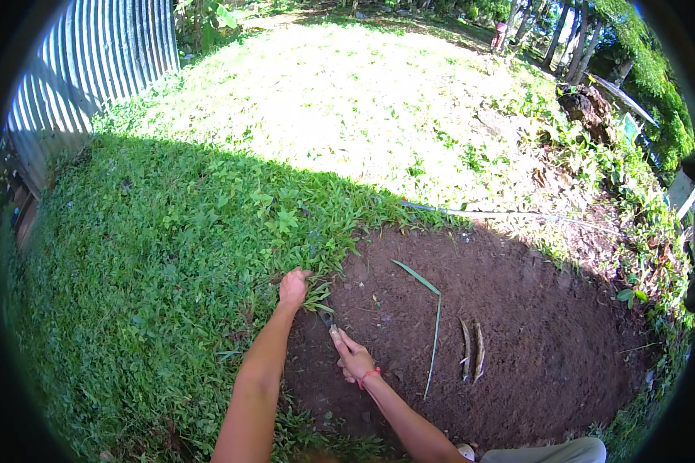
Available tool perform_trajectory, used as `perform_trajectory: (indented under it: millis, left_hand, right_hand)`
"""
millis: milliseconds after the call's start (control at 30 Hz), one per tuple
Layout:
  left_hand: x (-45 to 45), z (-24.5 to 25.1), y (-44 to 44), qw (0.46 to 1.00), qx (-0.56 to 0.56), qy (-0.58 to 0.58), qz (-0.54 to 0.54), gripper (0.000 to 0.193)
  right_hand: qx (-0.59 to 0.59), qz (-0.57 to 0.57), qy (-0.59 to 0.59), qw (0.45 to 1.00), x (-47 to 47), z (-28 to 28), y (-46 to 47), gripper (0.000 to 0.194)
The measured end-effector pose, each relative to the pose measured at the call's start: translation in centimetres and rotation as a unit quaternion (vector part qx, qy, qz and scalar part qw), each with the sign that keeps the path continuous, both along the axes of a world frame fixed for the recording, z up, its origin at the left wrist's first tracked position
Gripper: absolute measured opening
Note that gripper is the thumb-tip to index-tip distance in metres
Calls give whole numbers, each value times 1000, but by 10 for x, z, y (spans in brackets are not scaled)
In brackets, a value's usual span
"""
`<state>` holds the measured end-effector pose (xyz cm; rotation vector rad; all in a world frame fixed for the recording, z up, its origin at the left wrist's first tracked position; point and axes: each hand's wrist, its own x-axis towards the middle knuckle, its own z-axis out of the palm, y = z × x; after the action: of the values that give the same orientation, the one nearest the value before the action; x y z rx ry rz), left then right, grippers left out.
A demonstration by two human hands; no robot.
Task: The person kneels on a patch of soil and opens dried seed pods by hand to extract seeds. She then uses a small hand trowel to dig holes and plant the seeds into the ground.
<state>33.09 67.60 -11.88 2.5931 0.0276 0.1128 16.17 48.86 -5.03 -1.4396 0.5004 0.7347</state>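
Observation:
My right hand (356, 360), with a red band at its wrist, grips the handle of a small bladed hand tool (328, 322). The tool's dark metal end points up and left to the border between grass and soil; its exact kind is hard to tell. Just left of and above the tool, my left hand (293, 286) is at a tuft of green weeds (317, 296) on that border. Its fingertips are partly hidden among the leaves, so whether they are closed on a stem cannot be told.
On the bare soil (521, 301) lie a bent green leaf blade (438, 312) and two dry pods or sticks (479, 353). A thin pole or pipe (498, 215) crosses the far edge. Dense weeds (150, 260) cover the left, beside a corrugated metal sheet wall (116, 52). A stump (589, 110) stands far right.

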Motion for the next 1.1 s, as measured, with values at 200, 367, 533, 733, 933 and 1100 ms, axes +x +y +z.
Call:
perform_trajectory:
  millis: [200,367,533,733,933,1100]
  left_hand:
    - [-10,13,10,997,-8,-71,-37,46]
    - [-12,9,11,997,-52,-50,2,31]
    - [-10,6,8,995,-55,-83,9,27]
    - [-11,7,16,988,-93,-87,90,30]
    - [-7,12,24,984,-122,-36,125,31]
    - [-9,20,22,990,-94,-20,99,32]
  right_hand:
    - [78,-43,76,993,-30,15,-18,53]
    - [178,-49,80,980,-30,16,-29,54]
    - [224,-75,96,967,8,-3,-2,51]
    - [-348,136,-337,864,31,-17,1,43]
    - [-2,68,-31,997,-5,23,-29,45]
    - [168,17,84,982,46,-16,6,49]
